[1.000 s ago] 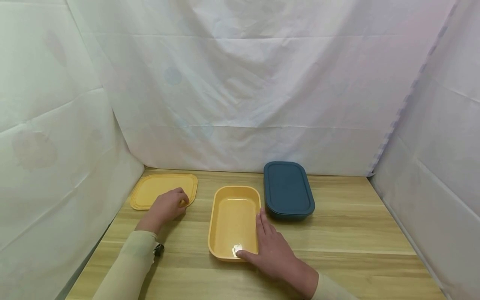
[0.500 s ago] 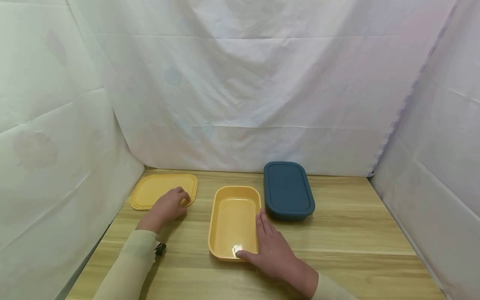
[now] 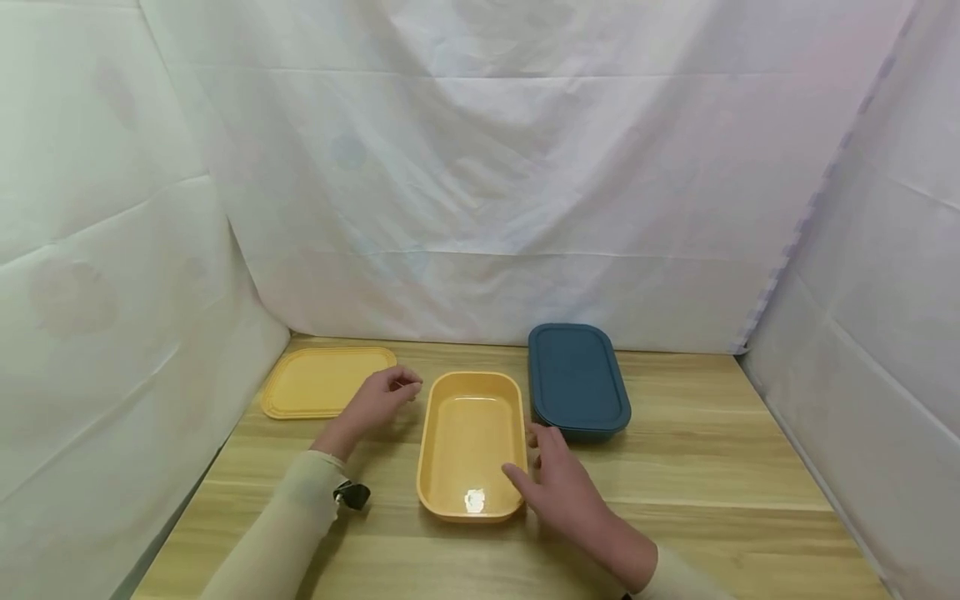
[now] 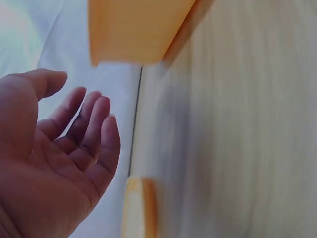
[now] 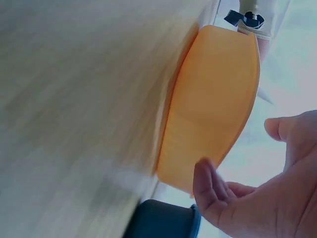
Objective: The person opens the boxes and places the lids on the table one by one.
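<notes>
A yellow rectangular food container [image 3: 471, 450] with rounded corners stands uncovered at the middle of the table. Just left of it my left hand [image 3: 375, 400] hovers over the wood with fingers loosely bent and nothing held; the left wrist view shows the palm [image 4: 44, 163] bare. At the container's right side is my right hand [image 3: 562, 487], its thumb over the near right rim and its fingers beside the outer wall. In the right wrist view those fingers [image 5: 208, 193] are relaxed and grip nothing. A flat yellow lid [image 3: 318, 383] lies at the back left, behind the left hand.
A dark blue container [image 3: 577, 379] with its lid on stands at the back right, close to the yellow one. White cloth [image 3: 480, 167] hangs behind the wooden table [image 3: 697, 467] and along both sides. A dark strap [image 3: 352, 495] sits at the left wrist.
My left hand has moved right, from the yellow lid's near right corner toward the container. My right hand has drawn back slightly to the right from the container's rim. The containers stay in place.
</notes>
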`<state>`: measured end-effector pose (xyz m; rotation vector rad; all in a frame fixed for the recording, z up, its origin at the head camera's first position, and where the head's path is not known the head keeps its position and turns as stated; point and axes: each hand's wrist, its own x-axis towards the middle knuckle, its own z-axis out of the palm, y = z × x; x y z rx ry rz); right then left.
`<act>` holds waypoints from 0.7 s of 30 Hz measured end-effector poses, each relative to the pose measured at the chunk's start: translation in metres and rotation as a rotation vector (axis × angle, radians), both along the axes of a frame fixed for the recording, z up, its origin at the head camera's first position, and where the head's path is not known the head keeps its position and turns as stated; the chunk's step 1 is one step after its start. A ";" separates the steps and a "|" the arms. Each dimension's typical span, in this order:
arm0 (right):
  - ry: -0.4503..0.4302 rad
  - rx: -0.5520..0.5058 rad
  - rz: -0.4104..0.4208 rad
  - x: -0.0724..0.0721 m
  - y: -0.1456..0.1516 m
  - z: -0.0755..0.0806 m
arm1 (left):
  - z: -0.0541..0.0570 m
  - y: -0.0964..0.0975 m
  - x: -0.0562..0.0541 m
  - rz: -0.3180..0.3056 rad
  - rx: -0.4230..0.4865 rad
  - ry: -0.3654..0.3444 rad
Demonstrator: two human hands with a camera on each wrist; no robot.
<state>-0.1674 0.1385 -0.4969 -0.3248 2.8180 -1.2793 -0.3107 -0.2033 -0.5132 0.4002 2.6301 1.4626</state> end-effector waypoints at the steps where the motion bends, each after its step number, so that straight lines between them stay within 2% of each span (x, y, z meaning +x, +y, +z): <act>1: -0.038 -0.049 -0.015 -0.001 0.002 0.000 | -0.001 0.004 0.000 0.006 0.028 -0.018; 5: -0.185 -0.219 -0.044 -0.003 0.008 -0.003 | -0.007 0.017 0.001 0.037 0.115 -0.091; 10: -0.345 -0.353 -0.066 -0.002 0.011 -0.007 | -0.012 0.027 0.001 0.124 0.183 -0.188; 14: -0.409 -0.412 -0.059 -0.002 0.011 -0.013 | -0.015 0.031 -0.002 0.181 0.229 -0.241; 21: -0.523 -0.519 -0.015 -0.001 0.015 -0.019 | -0.016 0.041 -0.004 0.196 0.313 -0.283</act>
